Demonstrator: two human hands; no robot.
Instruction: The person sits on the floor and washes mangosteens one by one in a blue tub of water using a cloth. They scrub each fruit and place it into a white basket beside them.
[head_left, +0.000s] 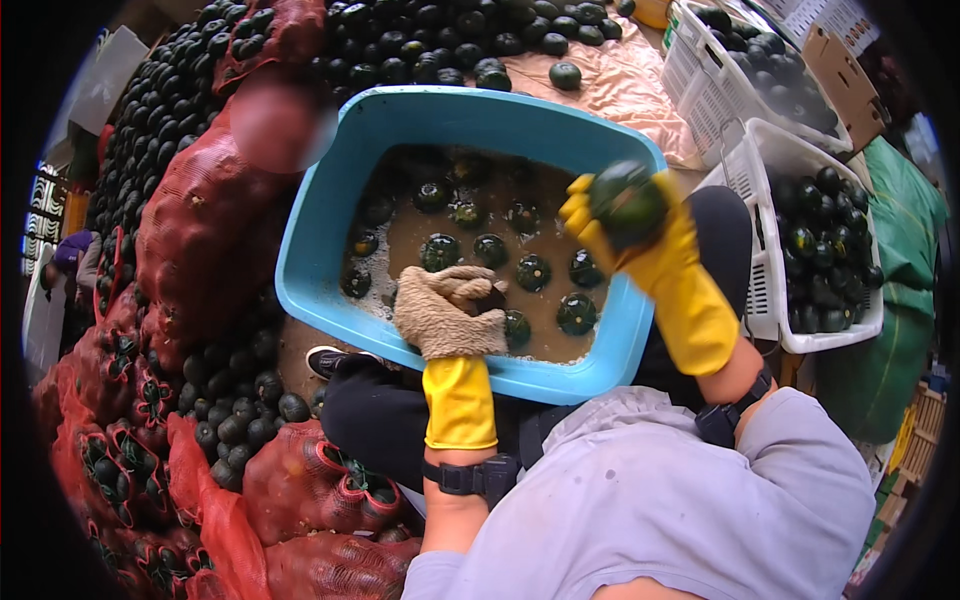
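Observation:
A dark green kabocha-type squash (628, 201) is gripped in my right hand (660, 255), which wears a yellow rubber glove. Motion blurs it above the right rim of a blue plastic tub (480, 112). My left hand (450, 311) has a beige terry-like glove over a yellow rubber one and hovers at the tub's near side. Its fingers curl around a dark patch; whether that is a squash or a gap is unclear. Muddy water (420, 247) fills part of the tub, with foam along the left. Several wet squashes (533, 272) float in it.
White plastic crates of squashes (821, 247) stand on the right beside a green sack (885, 352). Squashes pile up (420, 45) behind the tub, near a pinkish sheet (615, 90). Red mesh sacks (202, 202) crowd the left. Another person (75, 251) bends at far left.

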